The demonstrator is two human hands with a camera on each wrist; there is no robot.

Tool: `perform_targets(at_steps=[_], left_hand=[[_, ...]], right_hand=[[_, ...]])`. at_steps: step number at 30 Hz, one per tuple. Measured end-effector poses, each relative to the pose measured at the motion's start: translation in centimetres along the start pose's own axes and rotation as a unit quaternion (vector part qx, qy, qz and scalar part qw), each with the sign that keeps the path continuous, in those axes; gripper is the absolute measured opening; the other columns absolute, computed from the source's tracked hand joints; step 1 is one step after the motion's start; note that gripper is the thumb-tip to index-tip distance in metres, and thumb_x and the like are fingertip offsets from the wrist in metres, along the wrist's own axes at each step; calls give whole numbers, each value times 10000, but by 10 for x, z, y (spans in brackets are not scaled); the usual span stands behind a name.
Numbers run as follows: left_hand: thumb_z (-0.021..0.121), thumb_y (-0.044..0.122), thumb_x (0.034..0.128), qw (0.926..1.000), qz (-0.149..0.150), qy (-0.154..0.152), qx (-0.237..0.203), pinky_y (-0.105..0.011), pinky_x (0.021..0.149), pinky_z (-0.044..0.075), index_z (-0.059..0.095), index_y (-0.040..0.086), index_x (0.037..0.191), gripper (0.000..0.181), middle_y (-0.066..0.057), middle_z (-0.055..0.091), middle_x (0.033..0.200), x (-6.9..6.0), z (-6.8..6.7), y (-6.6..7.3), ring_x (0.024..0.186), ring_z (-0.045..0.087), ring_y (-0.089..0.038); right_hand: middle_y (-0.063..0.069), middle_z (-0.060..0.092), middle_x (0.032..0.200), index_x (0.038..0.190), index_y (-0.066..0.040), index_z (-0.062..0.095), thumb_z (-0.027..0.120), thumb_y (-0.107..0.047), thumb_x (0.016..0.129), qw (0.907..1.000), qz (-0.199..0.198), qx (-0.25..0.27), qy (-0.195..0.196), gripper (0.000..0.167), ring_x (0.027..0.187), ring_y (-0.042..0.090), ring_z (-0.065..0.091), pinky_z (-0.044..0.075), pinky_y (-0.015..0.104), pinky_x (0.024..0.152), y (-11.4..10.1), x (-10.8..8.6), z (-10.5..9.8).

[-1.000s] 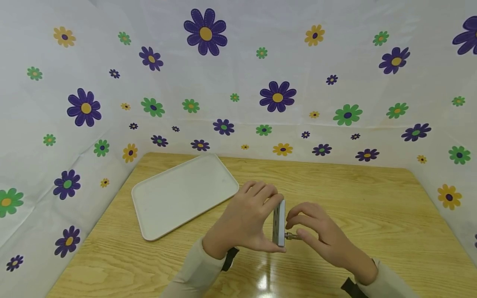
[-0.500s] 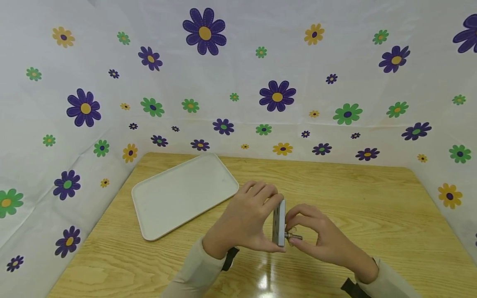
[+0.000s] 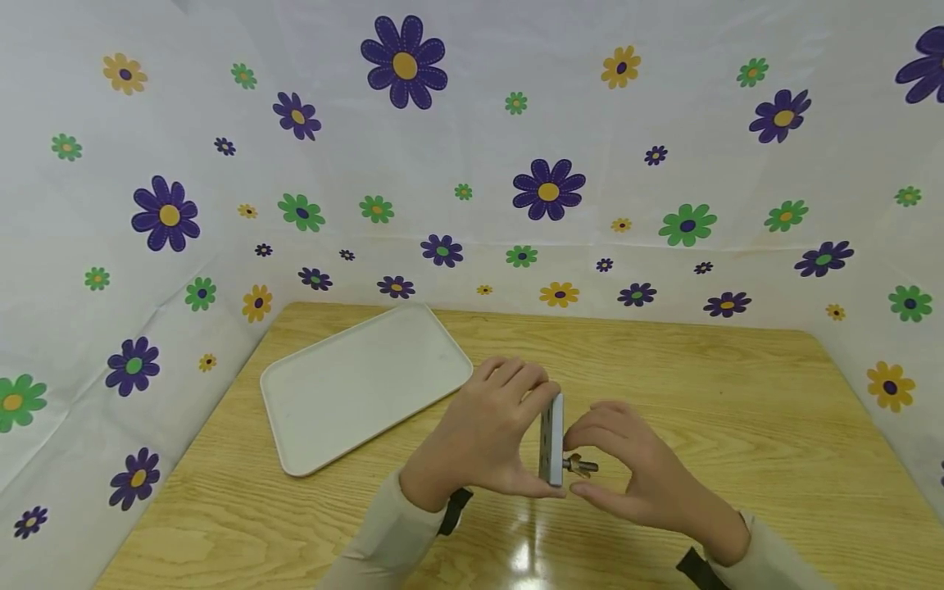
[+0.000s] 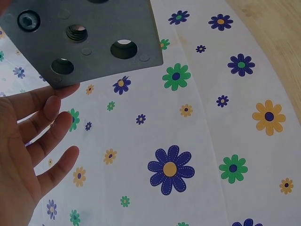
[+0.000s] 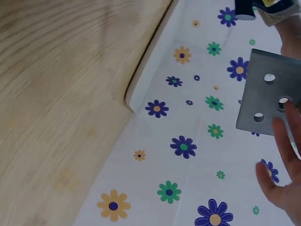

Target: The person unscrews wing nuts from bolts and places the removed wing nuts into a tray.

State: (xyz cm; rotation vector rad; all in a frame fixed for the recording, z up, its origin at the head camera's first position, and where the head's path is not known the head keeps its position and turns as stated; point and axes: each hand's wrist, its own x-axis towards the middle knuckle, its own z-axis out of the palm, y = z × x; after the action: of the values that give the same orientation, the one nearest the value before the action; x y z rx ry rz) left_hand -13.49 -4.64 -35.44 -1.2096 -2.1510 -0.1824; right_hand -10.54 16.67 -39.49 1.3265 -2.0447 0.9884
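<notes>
A grey metal plate (image 3: 551, 442) with several round holes stands on edge above the table, gripped by my left hand (image 3: 490, 430) with the thumb below and fingers over the top. In the left wrist view a socket-head bolt (image 4: 29, 20) sits in one hole of the plate. From the plate's right face a threaded shank (image 3: 592, 468) sticks out, carrying what looks like a wing nut (image 3: 578, 465). My right hand (image 3: 637, 471) curves around this nut, thumb and forefinger apart on either side. The right wrist view shows that hand's fingers (image 5: 281, 136) close to the plate; contact is unclear.
A white rectangular tray (image 3: 347, 442) lies at the left of the wooden table (image 3: 701, 393). A flower-printed white sheet (image 3: 472, 123) walls the back and both sides. Black straps (image 3: 455, 512) circle both wrists.
My right thumb has moved from over the shank to below it, uncovering the wing nut, which was blurred half a second ago. The left hand and plate stay almost still.
</notes>
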Motion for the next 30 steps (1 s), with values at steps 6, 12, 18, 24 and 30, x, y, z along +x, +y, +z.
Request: perform_targets(at_steps=[6,12,18,24,30], left_hand=[[605,872,469,10000,-8,-44,-54,-310,873,446,621,162,1030,905,36,564,972,-1,0,0,908,537,-136],[588,885,467,10000,22,8,60,-304,855,447,616,161,1026,915,35,561,964,0,0,0,898,537,-136],[603,871,462,9999,-38,-91,41,-308,861,445,622,163,1039,914,35,566,977,-1,-1,1,908,536,-138],[601,870,468,10000,-22,-52,50,-309,861,445,625,161,1044,914,33,566,975,-1,0,2,902,534,-138],[578,887,471,9999,53,54,88,-311,855,448,621,157,1035,924,31,567,973,-1,2,1,903,539,-138]], right_hand=[[-76,626,1005,1067,-192,597,618,26,829,9933,726,686,-575,323,1004,109,567,388,294,941,-1,-3,-5],[-45,623,897,921,-135,637,579,-198,920,9987,-396,-309,-90,86,876,122,569,371,353,924,-1,3,0],[-8,653,765,788,-101,650,495,-163,966,9540,-1933,-2234,519,244,718,146,610,442,446,791,-6,10,3],[16,646,781,811,-92,640,475,-143,978,9462,-2088,-2393,627,240,712,154,606,449,440,768,-6,8,4],[44,635,944,974,-43,623,461,-274,972,9932,-727,-831,374,282,877,177,586,359,391,983,-1,2,4]])
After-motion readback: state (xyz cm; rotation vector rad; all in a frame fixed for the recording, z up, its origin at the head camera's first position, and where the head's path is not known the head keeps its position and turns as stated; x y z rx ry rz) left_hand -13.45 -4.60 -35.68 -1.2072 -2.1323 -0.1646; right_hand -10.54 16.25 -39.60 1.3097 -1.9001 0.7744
